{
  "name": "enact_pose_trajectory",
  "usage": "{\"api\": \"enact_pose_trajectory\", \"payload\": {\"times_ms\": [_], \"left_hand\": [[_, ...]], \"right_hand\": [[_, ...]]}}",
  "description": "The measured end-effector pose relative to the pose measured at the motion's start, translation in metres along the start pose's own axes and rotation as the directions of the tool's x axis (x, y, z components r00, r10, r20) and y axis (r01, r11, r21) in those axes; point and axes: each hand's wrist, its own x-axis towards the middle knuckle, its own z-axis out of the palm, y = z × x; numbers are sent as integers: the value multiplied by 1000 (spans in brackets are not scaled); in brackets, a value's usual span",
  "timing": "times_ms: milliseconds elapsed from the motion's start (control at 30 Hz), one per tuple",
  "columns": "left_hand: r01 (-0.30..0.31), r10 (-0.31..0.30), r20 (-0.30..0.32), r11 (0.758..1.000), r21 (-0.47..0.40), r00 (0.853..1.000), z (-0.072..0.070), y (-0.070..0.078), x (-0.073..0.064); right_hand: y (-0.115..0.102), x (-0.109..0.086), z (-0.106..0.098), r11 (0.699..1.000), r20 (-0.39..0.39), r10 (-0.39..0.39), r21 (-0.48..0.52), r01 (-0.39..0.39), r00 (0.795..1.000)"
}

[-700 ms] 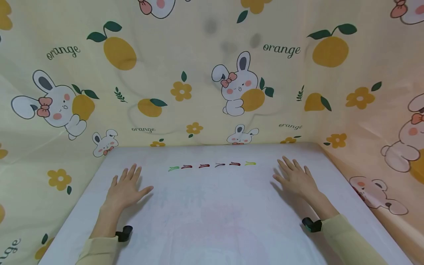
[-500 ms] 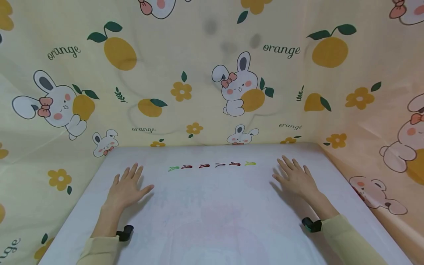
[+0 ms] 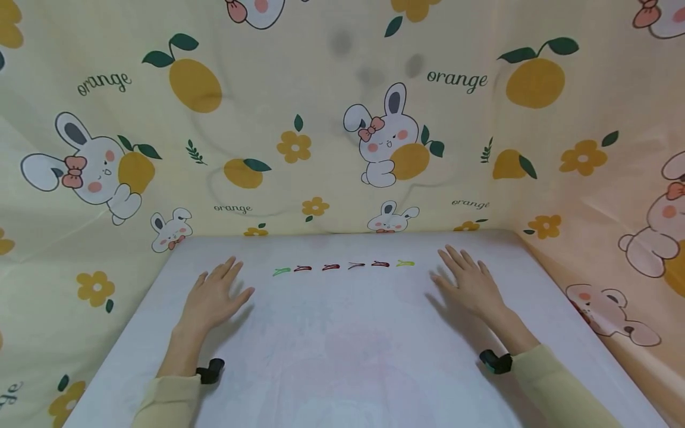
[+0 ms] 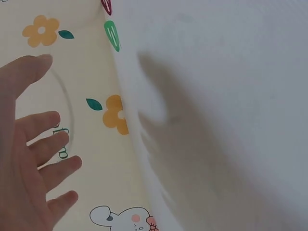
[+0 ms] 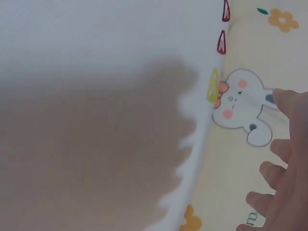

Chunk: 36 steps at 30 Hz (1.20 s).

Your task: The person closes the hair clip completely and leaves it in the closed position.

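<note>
Several hair clips lie in a row near the far edge of the white table. A green hair clip (image 3: 281, 271) is at the left end and a yellow hair clip (image 3: 405, 263) at the right end. Between them lie dark red clips, one of them the middle red clip (image 3: 330, 267). My left hand (image 3: 211, 297) hovers left of the row, fingers spread, holding nothing. My right hand (image 3: 471, 283) hovers to the right of the row, its fingers spread too, nearest the yellow clip. Shadows of both hands fall on the tabletop.
The white table (image 3: 342, 356) reaches back to a patterned curtain (image 3: 321, 119) with rabbits and oranges, which also hangs along both sides. A black wrist camera (image 3: 211, 371) sits on the left wrist and another black camera (image 3: 495, 361) on the right.
Both hands have moved slightly inward and forward, toward the row of clips. The clips lie where they were.
</note>
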Motion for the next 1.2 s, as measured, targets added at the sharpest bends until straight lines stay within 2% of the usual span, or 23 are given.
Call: {"api": "enact_pose_trajectory", "payload": {"times_ms": [267,467,633,967,1200], "left_hand": [[-15,10,-87,998,-55,996,5,6,12],[-30,11,-190,995,-99,982,13,9,18],[-39,9,-236,992,-123,972,17,10,24],[-3,-28,-189,987,-158,982,27,11,36],[21,-51,-115,969,-247,992,33,11,48]], "right_hand": [[-17,8,1,999,-31,-35,34,36,999],[-31,14,5,996,-65,-74,43,77,995],[-42,19,8,994,-80,-95,52,100,992],[-70,31,14,984,-73,-135,106,142,988],[-88,36,24,977,-76,-166,122,174,983]]}}
